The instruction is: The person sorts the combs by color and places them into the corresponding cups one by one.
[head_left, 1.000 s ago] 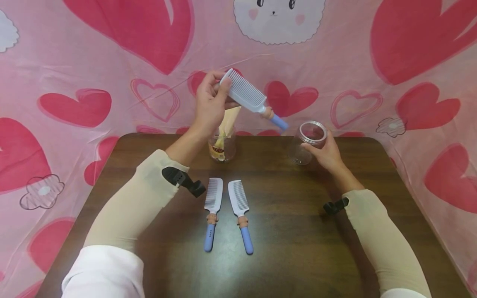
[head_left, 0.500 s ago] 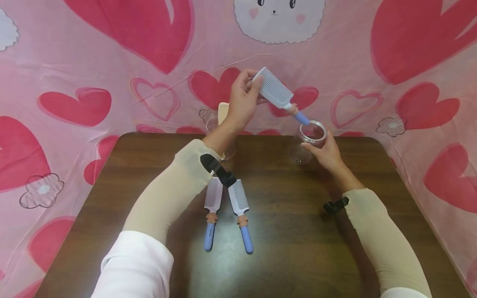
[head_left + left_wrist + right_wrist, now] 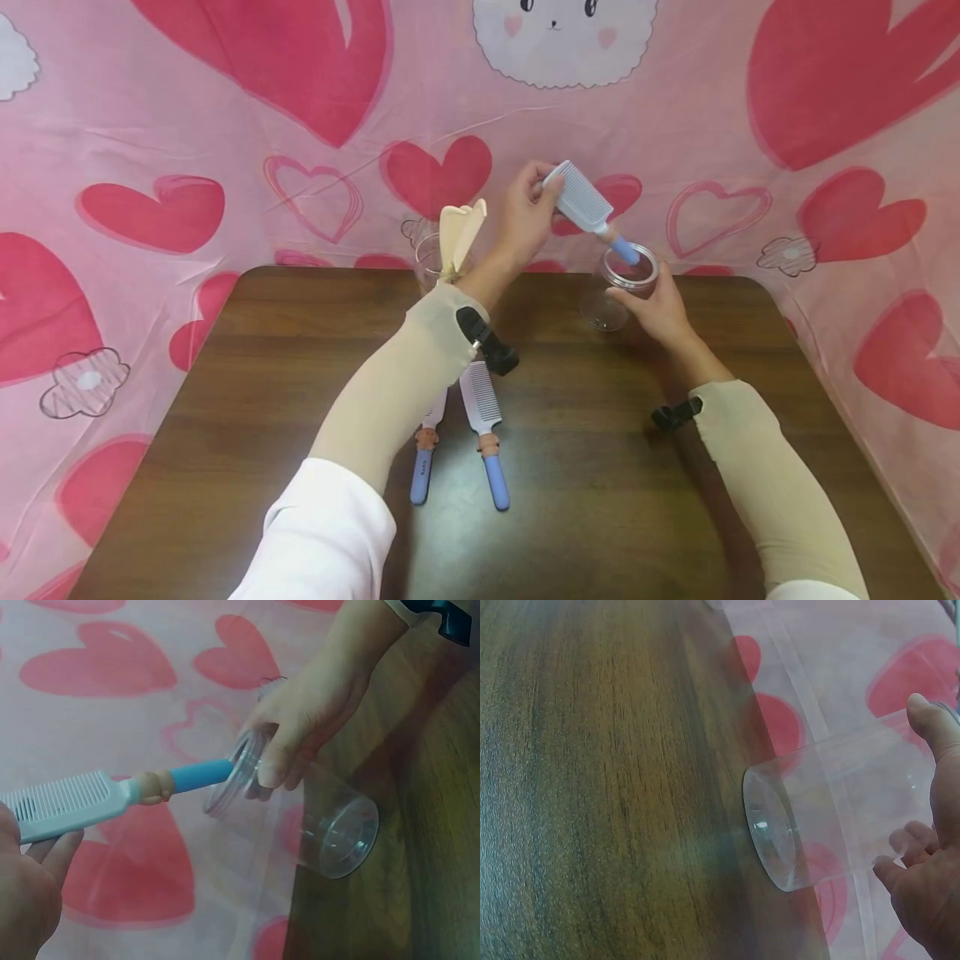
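My left hand (image 3: pixel 527 215) pinches a pale comb (image 3: pixel 582 197) by its toothed end, its blue handle slanting down to the right. The handle's tip is at the mouth of a clear plastic jar (image 3: pixel 337 832), just inside the rim as the left wrist view shows. With thumb and fingers my right hand (image 3: pixel 660 305) grips that jar near its rim; the jar stands on the table. Two similar combs lie nearer the front: one comb (image 3: pixel 486 433) in full view, the other comb (image 3: pixel 423 467) partly hidden by my left forearm.
Behind my left wrist another clear jar (image 3: pixel 427 257) holds cream-coloured flat pieces (image 3: pixel 459 233); its lower part is hidden. The brown table (image 3: pixel 585 517) ends at a pink heart-patterned cloth (image 3: pixel 247 92) at the back.
My left hand has carried the comb to the right and then down, bringing its handle to the jar's mouth. My right hand and the jar have stayed in place.
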### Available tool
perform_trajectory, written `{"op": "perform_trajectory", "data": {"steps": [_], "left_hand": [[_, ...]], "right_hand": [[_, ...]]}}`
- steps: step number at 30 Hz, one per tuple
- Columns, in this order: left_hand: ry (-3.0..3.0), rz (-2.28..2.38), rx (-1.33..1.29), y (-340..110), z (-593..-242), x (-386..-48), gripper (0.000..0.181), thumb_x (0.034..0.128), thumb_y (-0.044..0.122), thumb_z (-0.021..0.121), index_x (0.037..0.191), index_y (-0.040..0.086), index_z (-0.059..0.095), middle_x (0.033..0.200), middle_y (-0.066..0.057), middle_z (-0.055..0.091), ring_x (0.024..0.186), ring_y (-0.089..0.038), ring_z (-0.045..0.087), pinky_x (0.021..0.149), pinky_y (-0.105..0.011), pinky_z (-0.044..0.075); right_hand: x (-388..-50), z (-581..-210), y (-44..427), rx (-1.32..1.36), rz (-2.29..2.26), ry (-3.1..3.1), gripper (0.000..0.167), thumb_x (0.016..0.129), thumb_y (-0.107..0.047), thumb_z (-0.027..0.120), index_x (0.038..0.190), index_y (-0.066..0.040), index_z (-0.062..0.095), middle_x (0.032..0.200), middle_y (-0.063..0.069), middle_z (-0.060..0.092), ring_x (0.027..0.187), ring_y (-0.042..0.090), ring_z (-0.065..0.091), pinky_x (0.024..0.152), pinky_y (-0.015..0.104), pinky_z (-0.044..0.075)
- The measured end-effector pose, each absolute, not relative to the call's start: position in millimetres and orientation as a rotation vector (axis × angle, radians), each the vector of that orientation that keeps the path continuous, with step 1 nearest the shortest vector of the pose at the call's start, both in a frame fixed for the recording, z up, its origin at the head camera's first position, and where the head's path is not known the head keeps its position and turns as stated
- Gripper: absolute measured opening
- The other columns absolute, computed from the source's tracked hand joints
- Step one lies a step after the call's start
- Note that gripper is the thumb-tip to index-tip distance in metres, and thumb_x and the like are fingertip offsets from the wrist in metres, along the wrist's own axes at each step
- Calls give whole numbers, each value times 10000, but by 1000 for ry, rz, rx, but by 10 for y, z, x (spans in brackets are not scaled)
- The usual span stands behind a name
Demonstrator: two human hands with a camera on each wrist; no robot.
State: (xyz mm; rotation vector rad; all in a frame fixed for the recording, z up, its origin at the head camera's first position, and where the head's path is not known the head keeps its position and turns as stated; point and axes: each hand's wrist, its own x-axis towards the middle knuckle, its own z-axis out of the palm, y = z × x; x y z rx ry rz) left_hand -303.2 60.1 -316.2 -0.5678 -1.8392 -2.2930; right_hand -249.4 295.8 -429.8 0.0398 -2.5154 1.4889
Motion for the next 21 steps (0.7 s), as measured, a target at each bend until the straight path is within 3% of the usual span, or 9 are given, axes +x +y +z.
{"op": "perform_trajectory", "data": {"steps": [6,15,21], "left_hand": [[-1894,-2280,-497,726,-3256,-3052,134,1029,11,561,1130,-77,566,1067,-255,678,914,-309,704,775,-346,623],[-1876,-2298,-479,906,-3373,-3050,159,1029,3,556,1140,-110,574,1077,-300,681,927,-352,710,762,-366,626],[-1903,-2273,-477,972,-3418,-3038,160,1026,24,575,1132,-95,586,1056,-275,687,881,-304,703,739,-351,626]], "right_hand": [[-2506,-4308,2969,66,1490,-2509,887,860,-169,834,1540,4,291,1470,257,458,1389,400,415,1202,492,281],[-2519,-4322,2968,71,1479,-2501,901,857,-171,836,1554,-8,289,1490,250,441,1378,383,412,1200,479,282],[-2512,-4321,2964,63,1469,-2509,904,851,-178,844,1551,-13,296,1490,243,438,1385,377,410,1196,492,286]]}}
